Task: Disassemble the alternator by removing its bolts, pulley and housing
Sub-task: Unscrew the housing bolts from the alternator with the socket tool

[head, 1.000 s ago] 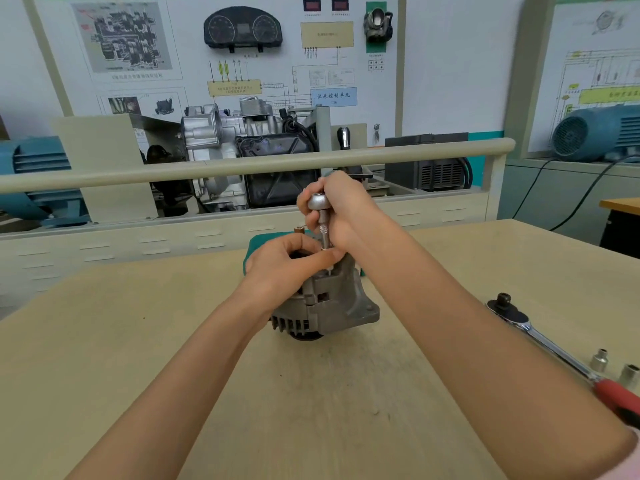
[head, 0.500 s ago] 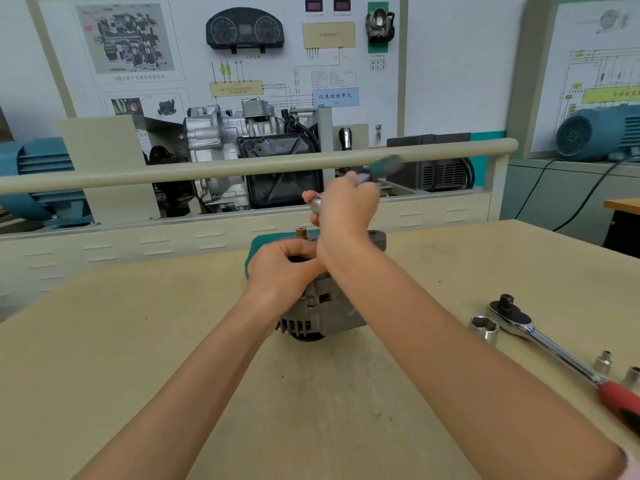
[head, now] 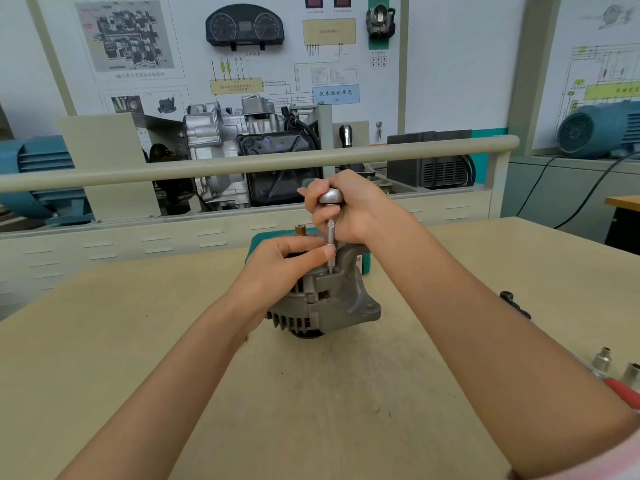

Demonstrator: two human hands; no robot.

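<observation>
A grey alternator (head: pixel 332 303) stands on the wooden table (head: pixel 138 341) at the centre, its vented housing facing me. My right hand (head: pixel 349 206) grips a small ratchet wrench (head: pixel 330 220) whose thin shaft stands upright, its tip down in a bolt hole on the housing's top edge. My left hand (head: pixel 287 261) lies over the top of the alternator, the thumb pressing against the shaft near its lower end. A copper-coloured stud (head: pixel 300 230) sticks up behind my left hand.
A teal tool case (head: pixel 365 261) lies just behind the alternator. At the right edge lie a larger ratchet with a red grip (head: pixel 623 393) and two small sockets (head: pixel 602 358). A beige rail (head: pixel 242 164) and an engine display (head: pixel 242 150) stand beyond the table.
My right hand swung the wrench handle away to the far right, then brought it back, so the wrench head is again upright over the bolt. My left hand stayed on the alternator.
</observation>
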